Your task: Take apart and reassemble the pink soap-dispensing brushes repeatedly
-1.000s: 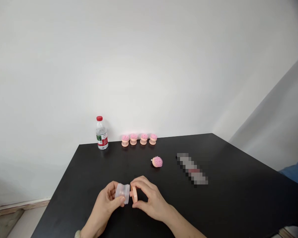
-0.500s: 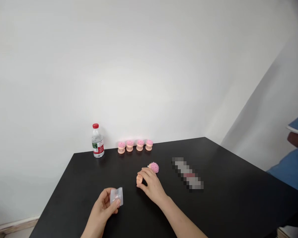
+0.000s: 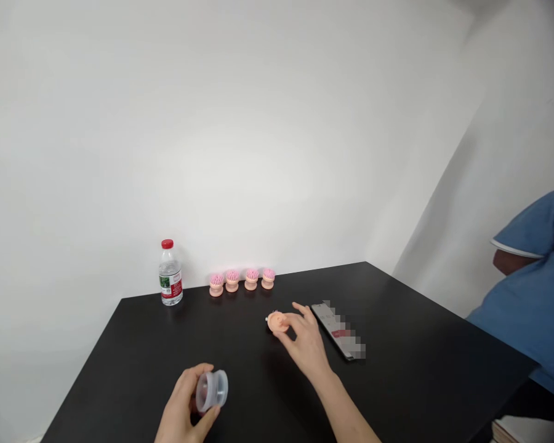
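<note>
My left hand (image 3: 187,403) holds a clear plastic spool-shaped piece (image 3: 212,391) between thumb and fingers, tilted on its side above the near part of the table. Farther right, my right hand (image 3: 302,338) pinches a peach-coloured round piece (image 3: 277,321) by its edge. A little pink shows behind that piece, and a small white tip sticks out at its left; the rest is hidden. Several pink-bristled brushes with peach bases, among them the leftmost one (image 3: 216,285), stand in a row along the wall.
A water bottle with a red cap (image 3: 170,283) stands at the back left of the black table (image 3: 143,351). Right of my right hand lies a phone, partly pixelated (image 3: 335,329). A person in blue (image 3: 530,295) is at the far right.
My right hand has moved right to the spot of the loose pink brush, whose bristles are now mostly hidden. My left hand has turned the clear piece. The view has shifted slightly.
</note>
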Action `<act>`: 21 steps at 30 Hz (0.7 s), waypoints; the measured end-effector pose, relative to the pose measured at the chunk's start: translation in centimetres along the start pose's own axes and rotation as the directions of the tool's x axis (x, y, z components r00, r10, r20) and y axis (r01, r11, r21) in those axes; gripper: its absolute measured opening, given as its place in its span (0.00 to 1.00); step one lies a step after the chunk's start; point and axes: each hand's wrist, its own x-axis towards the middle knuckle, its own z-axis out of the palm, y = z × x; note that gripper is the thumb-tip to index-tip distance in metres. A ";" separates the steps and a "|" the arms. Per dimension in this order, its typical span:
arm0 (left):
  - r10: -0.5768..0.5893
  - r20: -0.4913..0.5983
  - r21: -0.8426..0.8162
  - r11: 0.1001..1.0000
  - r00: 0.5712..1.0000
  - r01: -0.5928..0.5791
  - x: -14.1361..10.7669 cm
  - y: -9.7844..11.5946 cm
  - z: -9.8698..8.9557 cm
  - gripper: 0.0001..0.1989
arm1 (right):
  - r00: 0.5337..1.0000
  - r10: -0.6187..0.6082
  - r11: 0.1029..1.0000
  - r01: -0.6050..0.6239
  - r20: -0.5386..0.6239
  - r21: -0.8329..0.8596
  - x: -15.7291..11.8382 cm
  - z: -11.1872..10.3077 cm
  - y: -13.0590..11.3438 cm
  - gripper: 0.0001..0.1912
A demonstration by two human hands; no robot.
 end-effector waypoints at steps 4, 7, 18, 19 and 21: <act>0.074 0.063 0.206 0.975 0.995 -0.086 0.4 1.2 0.5 0.18 | 0.993 0.114 0.993 -0.114 0.009 -0.004 -0.4 -2.2 3.5 0.02; 0.072 0.201 0.294 0.947 0.977 -0.130 1.6 2.9 2.1 0.21 | 0.986 0.157 0.988 -0.157 0.060 -0.009 -0.7 -2.3 5.3 0.06; 0.057 0.267 0.555 0.807 0.962 -0.202 8.3 4.3 10.9 0.21 | 0.973 0.176 0.984 -0.175 0.148 -0.016 0.2 0.0 5.4 0.13; 0.059 0.268 0.567 0.798 0.962 -0.207 8.5 4.2 11.5 0.20 | 0.973 0.172 0.985 -0.173 0.153 -0.009 0.1 0.1 5.4 0.13; 0.063 0.271 0.585 0.781 0.961 -0.216 9.0 4.1 12.2 0.19 | 0.972 0.171 0.985 -0.174 0.162 0.003 0.0 0.2 5.6 0.14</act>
